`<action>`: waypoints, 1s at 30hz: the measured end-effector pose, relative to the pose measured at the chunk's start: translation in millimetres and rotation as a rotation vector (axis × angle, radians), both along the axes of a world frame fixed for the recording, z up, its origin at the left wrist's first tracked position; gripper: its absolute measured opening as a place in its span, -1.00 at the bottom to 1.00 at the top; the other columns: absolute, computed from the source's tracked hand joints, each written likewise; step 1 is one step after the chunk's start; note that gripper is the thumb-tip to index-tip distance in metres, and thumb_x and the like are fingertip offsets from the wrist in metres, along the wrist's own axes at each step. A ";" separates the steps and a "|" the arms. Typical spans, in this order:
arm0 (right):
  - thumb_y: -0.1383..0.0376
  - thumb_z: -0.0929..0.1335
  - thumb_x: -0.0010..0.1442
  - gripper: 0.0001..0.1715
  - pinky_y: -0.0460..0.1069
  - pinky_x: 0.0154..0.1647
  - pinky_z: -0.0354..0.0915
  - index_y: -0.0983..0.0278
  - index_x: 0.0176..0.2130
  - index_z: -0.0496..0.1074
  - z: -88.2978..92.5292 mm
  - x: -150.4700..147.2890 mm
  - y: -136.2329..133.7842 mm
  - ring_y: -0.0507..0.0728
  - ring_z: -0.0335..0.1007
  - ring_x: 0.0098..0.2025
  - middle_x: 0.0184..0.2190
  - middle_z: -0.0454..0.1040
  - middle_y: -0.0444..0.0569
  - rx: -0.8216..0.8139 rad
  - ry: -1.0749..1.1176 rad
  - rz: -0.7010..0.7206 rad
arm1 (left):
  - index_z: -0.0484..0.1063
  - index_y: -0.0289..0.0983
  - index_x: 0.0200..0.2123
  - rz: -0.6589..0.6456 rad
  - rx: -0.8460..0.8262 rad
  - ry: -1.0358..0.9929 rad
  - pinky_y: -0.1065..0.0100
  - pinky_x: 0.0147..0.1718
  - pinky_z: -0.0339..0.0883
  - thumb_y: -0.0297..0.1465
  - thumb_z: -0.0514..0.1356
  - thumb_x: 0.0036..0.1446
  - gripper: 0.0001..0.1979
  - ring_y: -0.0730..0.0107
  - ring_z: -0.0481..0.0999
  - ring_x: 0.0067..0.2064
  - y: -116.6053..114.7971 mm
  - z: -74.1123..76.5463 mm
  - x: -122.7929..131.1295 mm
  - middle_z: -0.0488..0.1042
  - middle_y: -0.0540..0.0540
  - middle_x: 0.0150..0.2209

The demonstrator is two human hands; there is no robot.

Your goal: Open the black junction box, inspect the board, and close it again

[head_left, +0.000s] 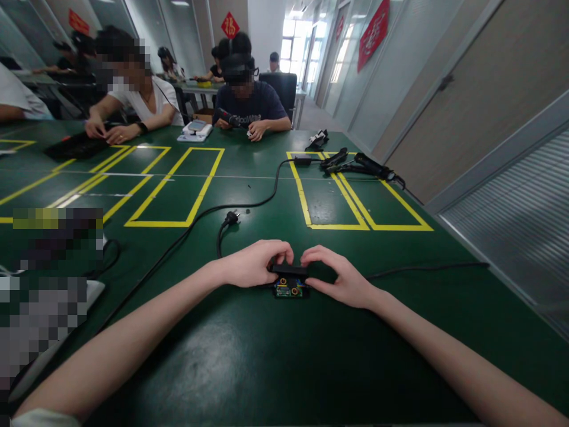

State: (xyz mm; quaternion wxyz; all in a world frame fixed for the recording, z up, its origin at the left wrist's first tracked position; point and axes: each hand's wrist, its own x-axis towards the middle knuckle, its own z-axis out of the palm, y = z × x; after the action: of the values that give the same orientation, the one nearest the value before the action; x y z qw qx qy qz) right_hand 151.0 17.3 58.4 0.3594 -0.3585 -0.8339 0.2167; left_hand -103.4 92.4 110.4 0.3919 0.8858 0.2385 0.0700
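In front of me, a green circuit board (290, 288) with copper-coloured coils lies in a small black casing on the table. A black plastic cover (288, 270) is tilted up along its far side. My left hand (254, 263) is closed on the cover's left end, fingers curled over the top and thumb low near the board. At the right end, my right hand (340, 276) has its fingertips at the upper edge and its thumb below, beside the board. The exact contact of the right fingertips is hard to make out. Black cables run out beside both hands.
A black power cord with a plug (231, 218) crosses the green table (267, 367) on the left. Yellow tape rectangles (191, 224) mark the surface. Black tool-like items (362, 165) lie at the far right. Across the table, two people (253, 107) handle small parts.
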 end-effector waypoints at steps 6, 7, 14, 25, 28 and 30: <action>0.17 0.42 0.40 -0.74 0.09 0.06 0.49 0.23 0.01 0.46 4.4 -0.1 -4.7 0.20 0.59 0.01 -0.02 0.62 0.11 -0.078 -0.049 0.113 | 0.38 -0.26 -0.25 -0.046 -0.113 0.028 0.38 -0.24 0.30 -0.53 0.34 -0.01 -0.74 0.36 0.45 -0.22 2.8 -2.1 -3.0 0.44 0.00 -0.21; 0.16 0.42 0.39 -0.74 0.09 0.05 0.49 0.24 0.01 0.47 4.8 -0.4 -5.2 0.20 0.60 -0.01 -0.04 0.63 0.11 -0.077 -0.054 0.112 | 0.38 -0.26 -0.24 -0.057 -0.163 0.040 0.38 -0.24 0.31 -0.51 0.37 -0.01 -0.72 0.36 0.46 -0.22 3.8 -1.5 -4.0 0.45 0.00 -0.21; 0.32 0.49 0.24 -0.70 0.07 0.01 0.50 0.21 -0.03 0.44 4.7 -1.6 -5.7 0.18 0.61 -0.04 -0.05 0.63 0.08 -0.008 -0.038 0.124 | 0.40 -0.24 -0.17 -0.086 -0.299 0.054 0.35 -0.19 0.38 -0.36 0.53 -0.11 -0.53 0.36 0.49 -0.19 6.2 2.4 -7.1 0.49 0.00 -0.16; 0.44 0.49 0.08 -0.65 0.02 -0.09 0.45 0.19 -0.16 0.37 7.5 -3.1 -7.8 0.15 0.55 -0.10 -0.10 0.55 0.04 -0.008 -0.046 0.134 | 0.46 -0.26 -0.15 -0.095 -0.300 0.053 0.35 -0.19 0.41 -0.46 0.52 -0.11 -0.55 0.37 0.52 -0.21 8.2 -0.3 -6.3 0.54 0.01 -0.19; 0.43 0.48 0.07 -0.64 0.01 -0.10 0.44 0.20 -0.15 0.37 8.6 -2.8 -8.2 0.15 0.54 -0.11 -0.11 0.54 0.04 0.012 -0.043 0.140 | 0.50 -0.27 -0.14 -0.095 -0.274 0.046 0.36 -0.19 0.41 -0.48 0.52 -0.09 -0.58 0.39 0.53 -0.22 7.2 -0.2 -5.1 0.57 0.00 -0.19; 0.43 0.49 0.06 -0.63 0.01 -0.11 0.43 0.20 -0.15 0.37 9.8 -2.2 -8.6 0.15 0.53 -0.11 -0.12 0.53 0.03 0.019 -0.044 0.140 | 0.51 -0.28 -0.12 -0.095 -0.266 0.039 0.37 -0.20 0.41 -0.49 0.51 -0.09 -0.57 0.38 0.54 -0.22 6.8 -0.2 -5.0 0.59 -0.01 -0.18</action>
State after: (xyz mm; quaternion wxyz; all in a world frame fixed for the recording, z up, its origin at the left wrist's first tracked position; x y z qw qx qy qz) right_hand 148.8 8.8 68.2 0.3283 -0.3004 -0.8668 0.2252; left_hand -108.3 99.2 110.2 0.5040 0.8376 0.2109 0.0021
